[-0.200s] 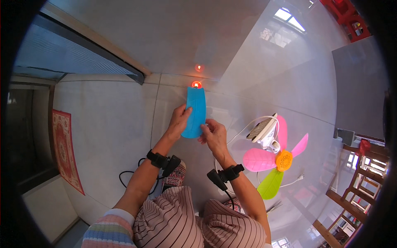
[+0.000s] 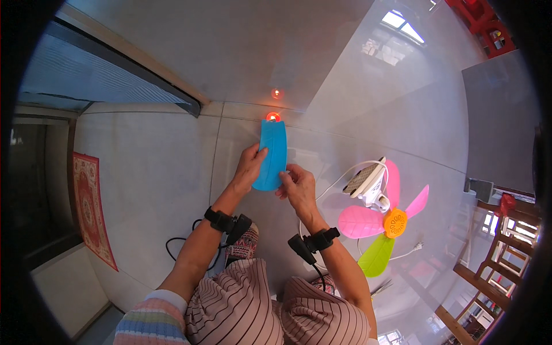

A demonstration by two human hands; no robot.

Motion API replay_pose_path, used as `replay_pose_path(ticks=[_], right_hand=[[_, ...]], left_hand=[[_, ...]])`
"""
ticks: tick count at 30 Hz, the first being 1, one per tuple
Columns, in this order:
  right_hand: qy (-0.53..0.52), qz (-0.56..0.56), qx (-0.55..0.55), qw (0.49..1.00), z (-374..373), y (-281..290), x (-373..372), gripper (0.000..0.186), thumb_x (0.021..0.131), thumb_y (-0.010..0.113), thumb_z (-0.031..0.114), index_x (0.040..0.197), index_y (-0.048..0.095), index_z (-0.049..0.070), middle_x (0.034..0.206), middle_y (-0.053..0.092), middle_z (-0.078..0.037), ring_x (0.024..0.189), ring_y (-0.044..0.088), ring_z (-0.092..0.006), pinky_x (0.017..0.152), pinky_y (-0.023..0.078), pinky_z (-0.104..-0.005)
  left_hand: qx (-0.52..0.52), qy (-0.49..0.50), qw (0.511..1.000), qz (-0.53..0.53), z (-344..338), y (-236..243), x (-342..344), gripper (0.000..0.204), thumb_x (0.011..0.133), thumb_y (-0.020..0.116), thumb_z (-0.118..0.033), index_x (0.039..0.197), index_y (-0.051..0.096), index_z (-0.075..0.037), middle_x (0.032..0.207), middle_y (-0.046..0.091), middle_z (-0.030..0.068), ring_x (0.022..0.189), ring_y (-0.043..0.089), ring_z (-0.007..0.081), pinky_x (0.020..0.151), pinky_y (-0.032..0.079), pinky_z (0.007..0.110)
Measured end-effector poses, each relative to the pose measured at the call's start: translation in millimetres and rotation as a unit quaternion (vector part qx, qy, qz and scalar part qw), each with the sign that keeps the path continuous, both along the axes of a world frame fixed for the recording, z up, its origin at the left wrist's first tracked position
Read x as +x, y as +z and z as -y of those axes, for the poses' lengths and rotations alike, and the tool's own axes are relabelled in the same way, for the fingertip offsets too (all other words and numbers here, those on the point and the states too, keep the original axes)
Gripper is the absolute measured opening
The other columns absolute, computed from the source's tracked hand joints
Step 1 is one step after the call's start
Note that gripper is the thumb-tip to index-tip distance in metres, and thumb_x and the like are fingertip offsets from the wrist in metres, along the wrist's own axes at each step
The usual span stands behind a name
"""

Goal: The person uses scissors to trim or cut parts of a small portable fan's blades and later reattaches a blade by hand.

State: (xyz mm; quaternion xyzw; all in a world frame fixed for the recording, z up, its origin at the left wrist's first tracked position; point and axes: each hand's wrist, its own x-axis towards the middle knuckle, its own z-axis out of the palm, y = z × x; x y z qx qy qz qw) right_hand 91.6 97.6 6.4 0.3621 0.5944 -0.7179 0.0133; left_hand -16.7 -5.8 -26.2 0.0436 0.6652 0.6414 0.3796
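A blue fan blade [image 2: 273, 152] with leaf-like vein lines is held out over the floor in front of me. My left hand [image 2: 248, 165] grips its left edge, thumb lying on the face. At the lower right corner, my right hand [image 2: 297, 185] pinches the edge between thumb and fingers. Just past the blade's far end glows a small orange-red flame or light [image 2: 273, 117]; its base is partly hidden by the blade. On the floor to the right lies an electric fan [image 2: 395, 223] with pink blades, a green blade and an orange hub.
A white cord [image 2: 339, 178] loops from the fan, ending in a plug [image 2: 418, 246]. A glossy wall panel [image 2: 259, 52] rises beyond the flame and reflects it. A red patterned mat [image 2: 92, 207] lies left, wooden furniture [image 2: 506, 259] stands right, and red stools [image 2: 486, 26] sit far right.
The blue blade has shifted very slightly away from me. Both hands keep the same hold on it, and the fan has not moved.
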Motion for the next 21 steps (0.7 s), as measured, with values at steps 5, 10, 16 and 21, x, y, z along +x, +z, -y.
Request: replay_pose_path(ticks=[5,10,16,21], right_hand=[[0.004,-0.006,0.002,1.0,0.4,-2.1,-1.0,0.025,0.086,0.054,0.009,0.103,0.057,-0.008,0.066,0.06,-0.008,0.049,0.059,-0.0131,0.042,0.047,-0.0229],[-0.004,-0.007,-0.007,1.0,-0.3,-2.7,-0.5,0.025,0.086,0.054,0.009,0.104,0.056,-0.009,0.065,0.06,-0.008,0.049,0.059,-0.0131,0.042,0.047,-0.0228],[-0.004,-0.005,0.0,1.0,-0.9,-2.5,0.0,0.024,0.087,0.053,0.009,0.103,0.056,-0.009,0.065,0.06,-0.008,0.049,0.059,-0.0131,0.042,0.048,-0.0229],[-0.001,-0.001,0.009,1.0,-1.1,0.0,-1.5,0.025,0.087,0.054,0.009,0.104,0.056,-0.009,0.066,0.06,-0.008,0.05,0.059,-0.0135,0.042,0.048,-0.023]], left_hand=[[-0.018,-0.046,0.999,-0.019,6.7,-9.8,-6.9,0.025,0.094,0.047,-0.022,0.102,0.055,-0.001,0.088,0.058,0.002,0.077,0.055,0.0088,0.068,0.047,0.026],[-0.01,-0.053,0.998,-0.014,5.2,-11.8,-7.6,0.026,0.094,0.047,-0.023,0.102,0.055,0.0,0.088,0.058,0.0022,0.077,0.055,0.0091,0.068,0.047,0.026],[0.004,-0.047,0.999,0.004,1.1,-10.2,-7.4,0.027,0.094,0.047,-0.024,0.104,0.055,0.0,0.089,0.058,0.0029,0.077,0.055,0.0095,0.068,0.048,0.026],[-0.013,-0.05,0.999,-0.007,0.6,-11.7,-10.2,0.027,0.094,0.047,-0.023,0.105,0.055,0.0,0.089,0.058,0.0027,0.076,0.055,0.0093,0.067,0.048,0.026]])
